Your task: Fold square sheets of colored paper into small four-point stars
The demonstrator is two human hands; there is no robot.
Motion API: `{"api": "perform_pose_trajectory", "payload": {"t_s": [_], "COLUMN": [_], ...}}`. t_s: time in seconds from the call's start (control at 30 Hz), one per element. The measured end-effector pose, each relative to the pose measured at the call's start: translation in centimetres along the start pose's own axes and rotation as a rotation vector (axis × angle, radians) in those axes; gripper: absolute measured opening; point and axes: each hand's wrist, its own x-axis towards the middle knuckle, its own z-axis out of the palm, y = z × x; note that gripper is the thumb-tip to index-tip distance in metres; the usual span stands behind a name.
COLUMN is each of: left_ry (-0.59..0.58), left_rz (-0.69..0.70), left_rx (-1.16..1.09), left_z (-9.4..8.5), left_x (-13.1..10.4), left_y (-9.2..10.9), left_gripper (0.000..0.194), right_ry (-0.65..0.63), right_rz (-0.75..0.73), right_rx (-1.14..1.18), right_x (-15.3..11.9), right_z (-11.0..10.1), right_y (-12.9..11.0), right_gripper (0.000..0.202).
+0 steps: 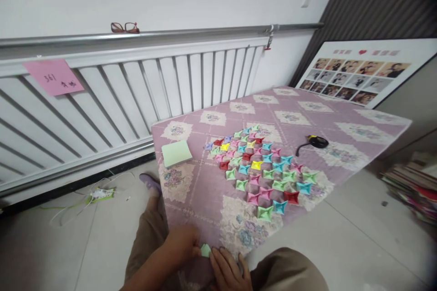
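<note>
A small piece of light green paper [205, 250], folded to a point at the top, lies at the near edge of the cloth-covered table [201, 182]. My left hand [184, 242] has its fingers curled and closed on the paper's left side. From the right, my right hand [229, 268] rests with fingers stretched out and fairly flat, the fingertips touching the paper's right edge; its thumb is hidden. Beyond my hands, several folded paper boats [256, 165] in green, pink, blue, red and yellow stand in slanting rows.
A pad of light green paper [176, 153] lies at the table's left. A coiled black cable [318, 141] sits to the right. Behind the table are a white radiator [191, 82] and a photo board [355, 72]. A power strip [102, 194] lies on the floor.
</note>
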Motion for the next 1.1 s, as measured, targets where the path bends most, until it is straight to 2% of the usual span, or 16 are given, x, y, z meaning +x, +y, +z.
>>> {"api": "perform_pose_trajectory", "payload": {"t_s": [0.1,0.27,0.33,0.47,0.63,0.7,0.87,0.97,1.1], "left_ry": [-0.005,0.020,0.036,0.133,0.231,0.264,0.364,0.382,0.352], "left_rz": [-0.024,-0.018,-0.030,-0.017,0.083,0.085,0.091,0.104,0.163], "left_rx": [0.006,0.005,-0.018,-0.117,-0.222,-0.222,-0.203,-0.202,-0.256], "left_z": [0.4,1.0,1.1,1.4,2.2,2.7,4.1,4.5,3.9], "left_x": [0.0,-0.2,-0.5,-1.5,-2.6,-2.9,-3.5,-3.8,-4.0], "left_y": [0.0,-0.1,-0.2,-0.4,-0.2,0.0,0.2,0.1,-0.3], "left_gripper": [0.014,0.016,0.012,0.010,0.009,0.007,0.011,0.015,0.020], "right_ry": [0.011,0.025,-0.007,-0.131,-0.165,-0.160,-0.187,-0.189,-0.187], "right_rz": [0.026,0.288,0.302,0.185,0.238,0.284,0.516,0.538,0.517], "right_rx": [-0.025,0.031,0.054,0.062,0.164,0.250,0.459,0.497,0.473], "right_x": [-1.1,-1.9,-1.6,-0.2,1.2,1.7,3.9,5.1,5.4], "right_z": [1.3,2.8,2.4,0.1,-1.8,-2.1,-2.7,-2.7,-2.2], "right_y": [-0.6,-2.8,-3.1,-2.6,-2.3,-2.1,-1.3,-1.3,-1.6], "right_gripper": [0.039,0.036,0.038,0.047,0.047,0.039,0.018,0.014,0.015]}}
